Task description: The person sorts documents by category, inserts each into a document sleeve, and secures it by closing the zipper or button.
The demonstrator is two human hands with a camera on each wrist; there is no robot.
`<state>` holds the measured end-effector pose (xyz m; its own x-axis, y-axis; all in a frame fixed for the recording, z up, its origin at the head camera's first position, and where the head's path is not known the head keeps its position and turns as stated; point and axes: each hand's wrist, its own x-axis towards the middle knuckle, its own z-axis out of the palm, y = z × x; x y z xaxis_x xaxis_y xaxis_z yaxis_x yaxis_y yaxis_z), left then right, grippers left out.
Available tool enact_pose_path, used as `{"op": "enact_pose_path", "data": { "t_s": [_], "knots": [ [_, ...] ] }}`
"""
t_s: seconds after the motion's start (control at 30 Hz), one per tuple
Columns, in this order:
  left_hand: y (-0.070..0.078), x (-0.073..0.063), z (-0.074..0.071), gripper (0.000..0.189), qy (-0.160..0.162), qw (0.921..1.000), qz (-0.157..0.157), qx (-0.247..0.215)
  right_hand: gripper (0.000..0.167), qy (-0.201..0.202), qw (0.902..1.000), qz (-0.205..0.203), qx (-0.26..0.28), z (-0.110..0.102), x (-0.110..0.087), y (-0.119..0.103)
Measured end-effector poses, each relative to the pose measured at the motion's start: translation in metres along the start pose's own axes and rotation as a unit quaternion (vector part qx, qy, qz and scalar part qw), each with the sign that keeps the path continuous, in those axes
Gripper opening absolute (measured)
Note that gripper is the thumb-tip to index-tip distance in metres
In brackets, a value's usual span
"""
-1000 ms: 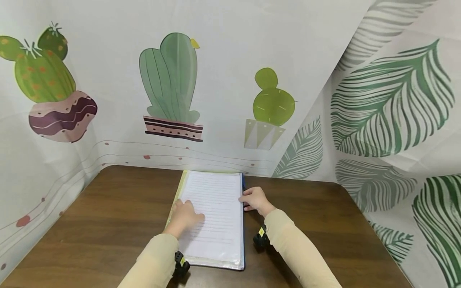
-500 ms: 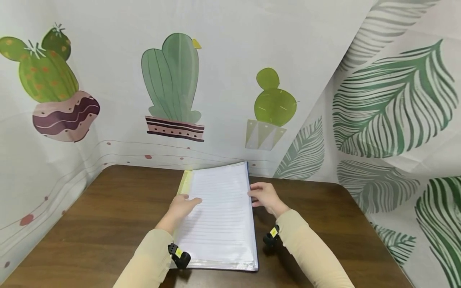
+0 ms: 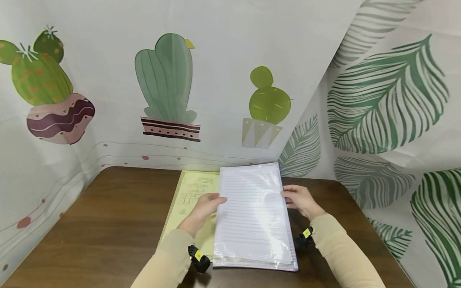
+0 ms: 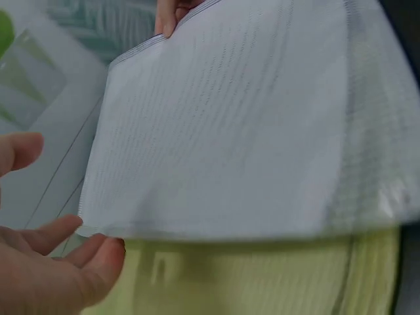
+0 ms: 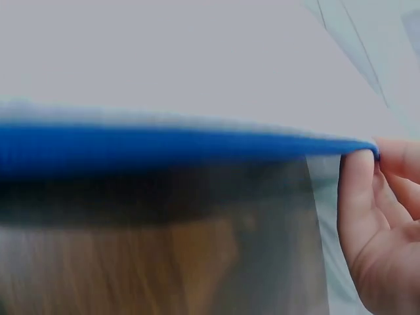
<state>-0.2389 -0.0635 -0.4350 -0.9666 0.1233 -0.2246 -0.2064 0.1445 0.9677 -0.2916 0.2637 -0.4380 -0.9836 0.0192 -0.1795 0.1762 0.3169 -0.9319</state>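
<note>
A clear zip document pouch [image 3: 252, 224] with white lined paper inside and a blue edge is raised at a slight tilt. It overlaps a yellow-edged pouch [image 3: 196, 186] that lies on the table with a printed sheet showing. At the raised pouch's right edge, my right hand [image 3: 300, 200] pinches the blue border between thumb and fingers, as the right wrist view also shows. My left hand [image 3: 203, 210] is at its left edge, fingers extended with the tips right at the border [image 4: 98, 237] and the thumb spread away.
Both pouches are on a dark brown wooden table [image 3: 108, 224]. Behind it hangs a white cloth [image 3: 223, 80] printed with cacti and leaves. A small black camera is strapped to each wrist.
The white-paper pouch has lifted and shifted right with my right hand, uncovering the yellow pouch's sheet. My left hand has gone from lying over the paper to the pouch's left edge.
</note>
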Motion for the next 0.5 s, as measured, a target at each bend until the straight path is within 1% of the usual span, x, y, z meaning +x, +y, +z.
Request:
{"op": "enact_pose_path", "data": {
  "t_s": [0.13, 0.3, 0.4, 0.5],
  "knots": [
    [0.000, 0.002, 0.018, 0.070, -0.025, 0.9995, 0.010, -0.017, 0.046, 0.011, 0.9997, 0.009, -0.019, -0.018, -0.003, 0.007],
    [-0.001, 0.003, 0.037, 0.069, -0.048, 0.9984, 0.016, -0.026, 0.047, 0.027, 0.9984, 0.025, -0.044, -0.033, -0.006, 0.015],
    [0.000, 0.004, 0.046, 0.070, -0.053, 0.9982, 0.019, -0.021, 0.047, 0.035, 0.9964, 0.032, -0.070, -0.040, -0.004, 0.020],
    [0.000, 0.005, 0.051, 0.072, -0.058, 0.9981, 0.020, -0.011, 0.046, 0.043, 0.9946, 0.037, -0.087, -0.043, -0.001, 0.025]
  ]
}}
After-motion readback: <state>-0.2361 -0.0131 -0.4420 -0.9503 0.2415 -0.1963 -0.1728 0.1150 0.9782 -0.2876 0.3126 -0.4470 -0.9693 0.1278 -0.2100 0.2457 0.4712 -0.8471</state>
